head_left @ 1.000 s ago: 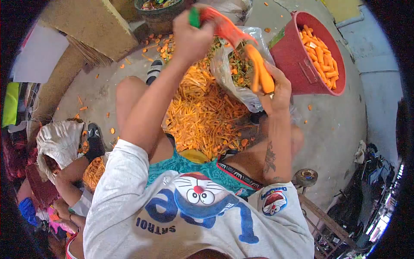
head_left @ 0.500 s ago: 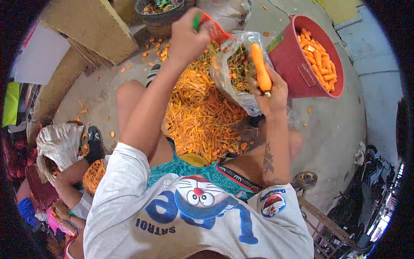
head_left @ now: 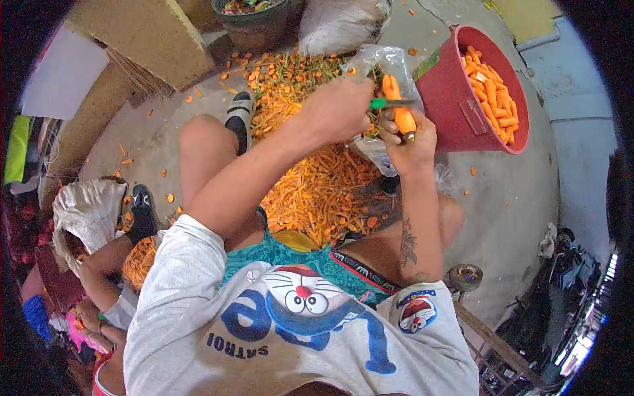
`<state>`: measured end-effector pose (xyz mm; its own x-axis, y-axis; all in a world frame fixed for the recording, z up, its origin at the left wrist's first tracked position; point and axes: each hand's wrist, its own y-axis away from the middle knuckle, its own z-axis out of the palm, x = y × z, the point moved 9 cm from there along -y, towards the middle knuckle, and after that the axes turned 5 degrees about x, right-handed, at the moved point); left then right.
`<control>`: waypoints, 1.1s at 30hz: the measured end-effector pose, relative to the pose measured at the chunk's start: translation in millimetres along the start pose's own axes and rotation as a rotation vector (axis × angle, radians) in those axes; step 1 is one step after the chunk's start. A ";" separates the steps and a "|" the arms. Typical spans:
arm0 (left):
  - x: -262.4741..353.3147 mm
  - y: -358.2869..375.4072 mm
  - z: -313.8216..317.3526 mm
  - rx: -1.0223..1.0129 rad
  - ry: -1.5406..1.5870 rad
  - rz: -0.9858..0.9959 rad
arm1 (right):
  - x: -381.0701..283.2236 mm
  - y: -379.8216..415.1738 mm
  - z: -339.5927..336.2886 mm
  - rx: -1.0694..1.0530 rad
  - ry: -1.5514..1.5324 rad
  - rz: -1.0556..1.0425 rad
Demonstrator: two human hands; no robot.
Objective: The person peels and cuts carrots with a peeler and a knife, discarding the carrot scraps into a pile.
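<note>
My left hand (head_left: 347,109) is closed round the green handle of a peeler (head_left: 378,103), whose dark blade lies across the carrot. My right hand (head_left: 413,145) grips the peeled-looking carrot (head_left: 404,121) upright, its dark stem end toward me. Behind both hands, a clear plastic bag (head_left: 389,59) holds green and orange scraps, partly hidden by my left hand. Below them a large heap of carrot peelings (head_left: 317,191) covers the floor between my legs.
To the right, a tilted red bucket (head_left: 442,99) holds many peeled carrots (head_left: 492,89). A dark tub (head_left: 254,26) and a white sack (head_left: 343,26) stand at the back. Another person's arm (head_left: 105,277) and a pale sack (head_left: 89,211) are at lower left. A metal frame (head_left: 492,336) stands lower right.
My left hand has come down and to the right, bringing the peeler from above onto the carrot. My right hand still holds the carrot in nearly the same place.
</note>
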<state>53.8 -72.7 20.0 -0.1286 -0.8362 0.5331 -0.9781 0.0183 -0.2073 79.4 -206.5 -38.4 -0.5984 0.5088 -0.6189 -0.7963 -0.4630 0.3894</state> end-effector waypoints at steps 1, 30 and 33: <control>8.6 1.6 -1.3 -0.001 0.008 0.034 | 1.1 0.3 -1.0 0.002 0.001 0.003; -79.5 -24.6 25.1 -0.304 0.039 -0.076 | -24.2 28.0 35.5 0.086 0.778 -0.540; -107.3 -22.1 31.1 -0.356 -0.107 -0.127 | -44.5 50.6 70.0 -0.150 0.693 -0.756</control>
<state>94.4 -0.4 -58.2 -0.0035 -0.8961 0.4439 -0.9831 0.0844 0.1627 59.6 -201.7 56.5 0.2734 0.1966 -0.9416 -0.8953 -0.3059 -0.3238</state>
